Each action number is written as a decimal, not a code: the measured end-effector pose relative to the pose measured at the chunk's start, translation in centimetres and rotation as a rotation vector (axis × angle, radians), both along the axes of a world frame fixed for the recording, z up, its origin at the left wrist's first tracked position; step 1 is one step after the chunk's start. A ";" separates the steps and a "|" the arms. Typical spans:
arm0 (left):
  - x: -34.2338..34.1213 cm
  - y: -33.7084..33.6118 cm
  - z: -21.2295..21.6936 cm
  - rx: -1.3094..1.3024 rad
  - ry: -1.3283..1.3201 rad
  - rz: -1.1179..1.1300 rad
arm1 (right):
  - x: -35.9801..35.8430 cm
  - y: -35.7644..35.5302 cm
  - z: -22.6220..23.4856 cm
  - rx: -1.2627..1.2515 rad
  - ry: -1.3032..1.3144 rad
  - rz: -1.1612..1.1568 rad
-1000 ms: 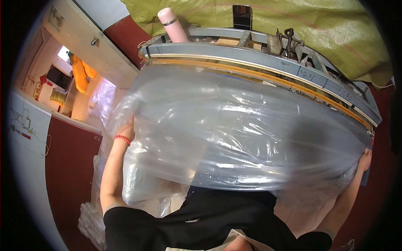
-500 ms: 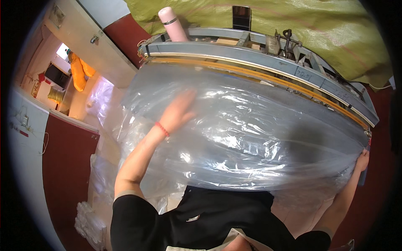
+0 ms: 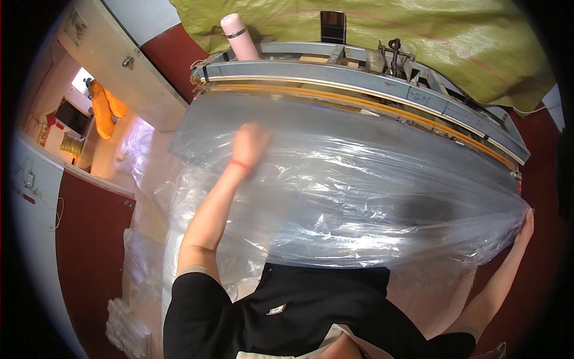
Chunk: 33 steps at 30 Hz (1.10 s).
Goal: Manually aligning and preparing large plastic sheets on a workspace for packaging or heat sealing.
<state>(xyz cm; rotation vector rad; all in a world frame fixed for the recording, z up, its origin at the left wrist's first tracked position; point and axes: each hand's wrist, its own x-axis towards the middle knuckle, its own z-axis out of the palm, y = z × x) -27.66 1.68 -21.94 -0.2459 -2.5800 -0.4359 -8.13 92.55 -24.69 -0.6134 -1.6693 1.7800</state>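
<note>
A wide sheet of clear plastic film point(image 3: 335, 197) lies spread before me, shiny and creased toward its near edge. Over its left part is my left hand point(image 3: 250, 145), a red bracelet at the wrist; motion smears its fingers, and whether it touches the film cannot be made out. At the far right my right hand point(image 3: 526, 225) is closed on the film's edge, where folds draw together into the grip. Beyond the film runs a long grey metal frame machine point(image 3: 359, 76) with yellow strips point(image 3: 335, 99) along its near side.
On the machine's left end stands a pink bottle point(image 3: 240, 39). A dark phone-like object point(image 3: 332, 27) rests against the yellow-green tarp point(image 3: 430, 36) behind. A door point(image 3: 119, 66) stands ajar at left. Crumpled plastic point(image 3: 128, 329) lies on the floor at lower left.
My right hand has drawn the film's corner outward to the right, pulling folds tighter across it. My left hand has shifted slightly left, its fingers less stretched out.
</note>
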 end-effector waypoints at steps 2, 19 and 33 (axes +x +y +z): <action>-0.1 0.9 0.3 0.202 -0.040 -0.016 | 1.8 -1.5 2.4 -0.092 0.010 -0.063; -10.9 -2.8 0.4 0.886 0.088 0.124 | -13.7 -13.9 0.9 0.915 -0.378 -0.734; -18.8 -7.7 -5.8 1.124 0.150 0.033 | -19.6 -16.3 -1.1 0.658 -0.039 -0.770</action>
